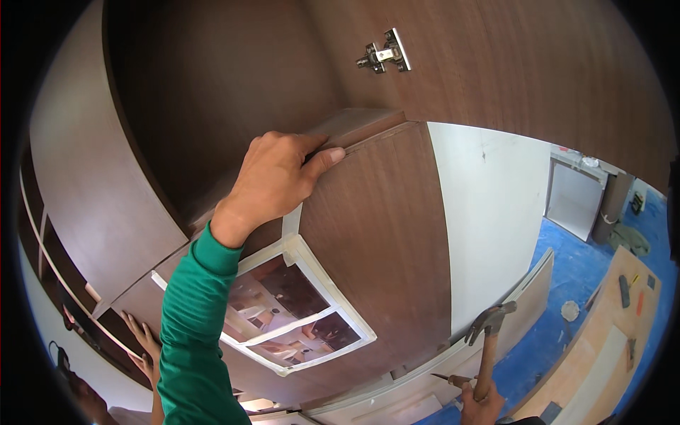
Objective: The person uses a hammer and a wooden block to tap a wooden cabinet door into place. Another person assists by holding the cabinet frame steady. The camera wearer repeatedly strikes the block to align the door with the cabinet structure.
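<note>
My left hand (273, 177), in a green sleeve, reaches up to a brown wood-veneer cabinet. Its fingers lie over the bottom board (365, 124) of the open compartment, and the thumb presses along the front edge, closed on that edge. Low at the right, my right hand (482, 407) is wrapped round the handle of a claw hammer (489, 340), which stands head up. A thin pointed tool (453, 380) sticks out leftward from the same hand; its exact kind is not clear. Below my left hand, a picture sheet (290, 312) is taped to the brown panel (382, 234).
A metal hinge (384, 54) is fixed to the upper right panel. At the lower left, another person's hand (145, 347) touches the cabinet. Blue sheeting (567, 265) covers the floor at right, beside a wooden board (616, 319) with tools on it and long leaning panels (524, 297).
</note>
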Demonstrator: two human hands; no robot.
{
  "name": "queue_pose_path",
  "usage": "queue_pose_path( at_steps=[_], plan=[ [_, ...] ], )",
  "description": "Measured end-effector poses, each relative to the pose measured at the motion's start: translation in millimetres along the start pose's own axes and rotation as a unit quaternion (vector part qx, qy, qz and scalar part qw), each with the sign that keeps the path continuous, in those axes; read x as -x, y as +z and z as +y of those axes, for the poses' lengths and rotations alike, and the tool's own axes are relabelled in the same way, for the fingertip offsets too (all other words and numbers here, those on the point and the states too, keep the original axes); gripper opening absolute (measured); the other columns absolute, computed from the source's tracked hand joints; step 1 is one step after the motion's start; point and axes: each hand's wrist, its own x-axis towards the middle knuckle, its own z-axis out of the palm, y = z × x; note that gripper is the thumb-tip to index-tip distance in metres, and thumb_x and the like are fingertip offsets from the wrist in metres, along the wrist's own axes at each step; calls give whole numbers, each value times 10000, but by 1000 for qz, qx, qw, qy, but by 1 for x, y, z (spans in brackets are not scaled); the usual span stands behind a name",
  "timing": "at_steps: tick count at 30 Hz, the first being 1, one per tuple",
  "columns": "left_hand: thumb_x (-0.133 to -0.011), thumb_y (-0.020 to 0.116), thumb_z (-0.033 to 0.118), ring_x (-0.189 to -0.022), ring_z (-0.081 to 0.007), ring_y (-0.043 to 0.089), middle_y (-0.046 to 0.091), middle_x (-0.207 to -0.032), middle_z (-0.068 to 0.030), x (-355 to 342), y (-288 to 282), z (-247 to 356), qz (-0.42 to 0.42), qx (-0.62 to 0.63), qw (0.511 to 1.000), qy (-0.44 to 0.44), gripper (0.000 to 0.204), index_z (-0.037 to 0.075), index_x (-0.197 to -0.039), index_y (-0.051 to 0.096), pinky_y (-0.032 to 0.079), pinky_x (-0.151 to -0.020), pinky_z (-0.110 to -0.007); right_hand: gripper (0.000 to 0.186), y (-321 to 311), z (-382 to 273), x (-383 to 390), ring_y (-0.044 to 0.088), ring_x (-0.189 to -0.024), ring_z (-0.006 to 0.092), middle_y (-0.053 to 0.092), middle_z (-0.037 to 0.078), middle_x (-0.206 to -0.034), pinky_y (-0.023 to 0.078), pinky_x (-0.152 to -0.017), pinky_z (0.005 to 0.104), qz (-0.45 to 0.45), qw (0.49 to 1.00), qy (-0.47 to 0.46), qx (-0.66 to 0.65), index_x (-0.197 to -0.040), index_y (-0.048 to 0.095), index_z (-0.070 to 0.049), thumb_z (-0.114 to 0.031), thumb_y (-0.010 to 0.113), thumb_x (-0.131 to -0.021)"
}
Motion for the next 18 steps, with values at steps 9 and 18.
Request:
queue_pose_path(
  at_steps=[9,18],
  plan=[
    [-1078,641,329,-906,-392,749,765,-974,-237,9,-6,-19,11,109,993,-44,356,26,-1199,784,571,-857,-409,388,-11,16,8,606,-793,192,685,93,-870,506,-728,355,-11,996,-34,-85,-1178,697,61,-289,745,-1017],
    [-993,670,56,-1169,-381,708,696,-1400,-192,68,-22,-30,13,118,993,-5,294,12,-1275,742,580,-914,-427,475,-10,26,26,621,-831,226,696,140,-915,521,-785,387,41,997,-54,-28,-1185,688,67,-365,760,-999]
  ],
)
